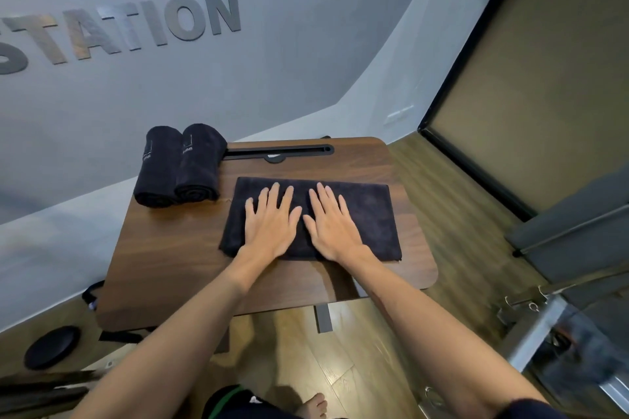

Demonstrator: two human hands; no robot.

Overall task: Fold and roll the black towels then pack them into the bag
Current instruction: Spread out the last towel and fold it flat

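No bag is plainly identifiable from here; a black strap [91,294] pokes out past the counter's left edge, and what it belongs to is hidden below the wooden top; a dark round disc [52,347] lies on the floor at the lower left, its nature hard to tell. The wall lettering [119,24] is cut off at the frame's left and top, so only part of it reads; small marks on the rolled towels are too tiny to make out.

On the counter [170,265] a folded black towel [367,211] lies flat as a wide rectangle, right of centre; the left hand [270,224] and the right hand [332,226] press palm-down on it side by side, thumbs nearly touching, fingers [272,194] spread wide and flat, gripping nothing; the hands cover the towel's middle, so any fold line there is hidden. The towel's near edge runs under both wrists; its right corner sits close to the counter's right rim.

Two rolled black towels [180,167] lie touching each other at the far left corner, their far ends overhanging the back edge; beside them a black slot [279,150] runs along the back of the counter. Bare wood stays open in front of the rolls and along the near edge; the counter's leg [321,318] shows beneath, and wooden floor [374,367] opens to the right towards a dark-framed panel [544,78].
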